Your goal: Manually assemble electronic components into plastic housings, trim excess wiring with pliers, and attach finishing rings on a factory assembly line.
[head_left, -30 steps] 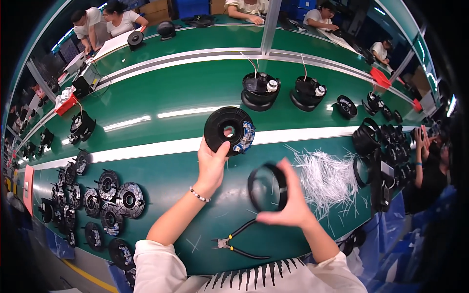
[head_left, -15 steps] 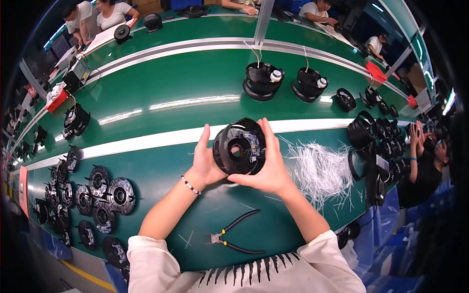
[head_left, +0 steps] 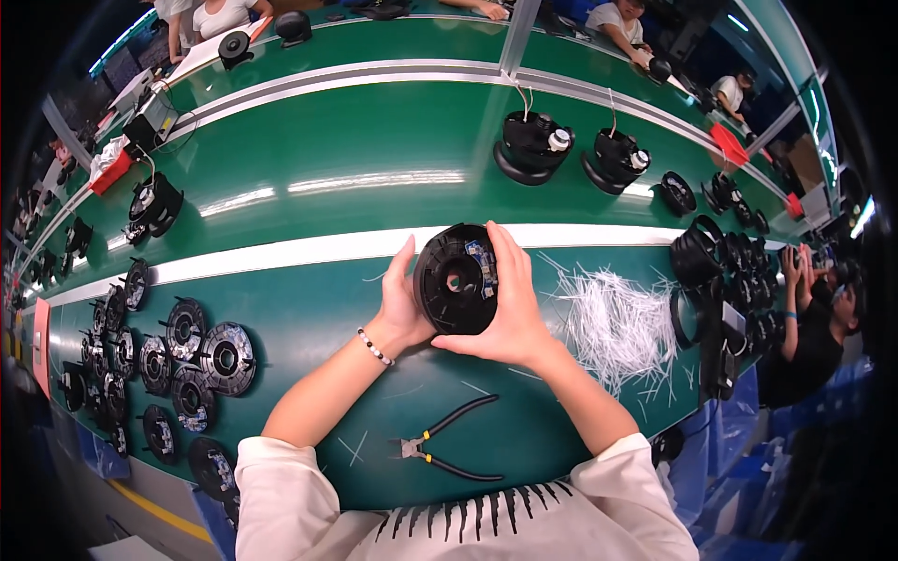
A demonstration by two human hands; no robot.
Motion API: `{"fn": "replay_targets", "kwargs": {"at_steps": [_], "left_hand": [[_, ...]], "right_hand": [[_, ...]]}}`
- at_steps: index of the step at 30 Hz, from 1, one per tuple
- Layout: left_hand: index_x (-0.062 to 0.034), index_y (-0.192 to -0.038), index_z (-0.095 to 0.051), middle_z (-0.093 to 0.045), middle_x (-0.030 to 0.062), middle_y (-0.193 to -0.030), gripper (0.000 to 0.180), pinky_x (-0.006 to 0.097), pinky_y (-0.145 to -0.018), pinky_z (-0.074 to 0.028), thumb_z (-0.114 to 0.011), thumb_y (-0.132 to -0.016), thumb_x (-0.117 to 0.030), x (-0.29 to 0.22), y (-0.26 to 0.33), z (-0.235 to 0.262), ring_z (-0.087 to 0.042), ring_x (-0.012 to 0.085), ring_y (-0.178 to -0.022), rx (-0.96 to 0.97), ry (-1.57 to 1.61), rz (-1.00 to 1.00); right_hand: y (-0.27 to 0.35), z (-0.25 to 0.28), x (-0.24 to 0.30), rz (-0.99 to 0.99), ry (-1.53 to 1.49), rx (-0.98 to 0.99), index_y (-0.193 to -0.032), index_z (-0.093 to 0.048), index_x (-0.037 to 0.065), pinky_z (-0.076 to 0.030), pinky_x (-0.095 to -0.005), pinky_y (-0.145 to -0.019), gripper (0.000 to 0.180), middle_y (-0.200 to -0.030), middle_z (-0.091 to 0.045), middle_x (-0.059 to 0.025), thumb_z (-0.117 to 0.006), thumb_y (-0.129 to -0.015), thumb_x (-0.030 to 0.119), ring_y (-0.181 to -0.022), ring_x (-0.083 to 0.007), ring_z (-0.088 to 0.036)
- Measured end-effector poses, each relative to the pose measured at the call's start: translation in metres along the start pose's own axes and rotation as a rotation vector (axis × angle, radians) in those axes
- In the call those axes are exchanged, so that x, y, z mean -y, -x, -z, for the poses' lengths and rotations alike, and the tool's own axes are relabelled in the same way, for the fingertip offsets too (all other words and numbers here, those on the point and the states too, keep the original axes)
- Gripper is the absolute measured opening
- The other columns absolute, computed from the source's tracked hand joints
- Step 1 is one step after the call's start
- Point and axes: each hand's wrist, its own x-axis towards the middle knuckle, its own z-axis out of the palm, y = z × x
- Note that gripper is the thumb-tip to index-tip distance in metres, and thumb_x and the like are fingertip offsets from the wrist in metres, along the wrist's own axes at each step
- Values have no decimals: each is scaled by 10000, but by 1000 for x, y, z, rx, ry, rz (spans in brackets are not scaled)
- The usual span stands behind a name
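Note:
Between my two hands is a round black plastic housing, held up over the near bench. Its face has a central hole and small blue-and-silver circuit boards along the right side. My left hand presses against its left side with the thumb pointing up; its other fingers are partly hidden behind the housing. My right hand wraps the right rim, fingers over the top and thumb along the bottom edge. Below lies a pair of diagonal cutters with black handles, jaws pointing left.
Several similar round black parts with boards lie at left. A heap of thin white strips sits at right, beside black rings. Across the white bench edge, black assemblies stand on the green belt. Other people work farther off.
The housing has turned so its flat face shows more squarely and less of its side wall is visible. Both hands keep hold of it. The surroundings have shifted slightly in view.

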Motion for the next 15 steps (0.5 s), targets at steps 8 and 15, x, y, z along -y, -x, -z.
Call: {"fn": "replay_targets", "kwargs": {"at_steps": [8,15], "left_hand": [[-46,-1265,-373,-456,132,-1226,733,377,-965,-372,-249,-836,-628,0,-7,3,-453,238,-1127,70,-67,-101],[-48,-1263,-365,-502,111,-1152,604,337,-904,-404,-530,-746,-312,-2,0,18,-503,216,-1024,287,60,-226]], "right_hand": [[-12,-4,6,-169,42,66,-1327,-99,-32,-257,-470,-991,1250,-1321,-176,-247,-821,-419,434,-1201,-405,-233],[-9,-27,16,-41,28,-168,-1331,-114,-28,-245,-471,-972,1229,-1304,-235,-250,-795,-431,458,-1176,-409,-271]]}}
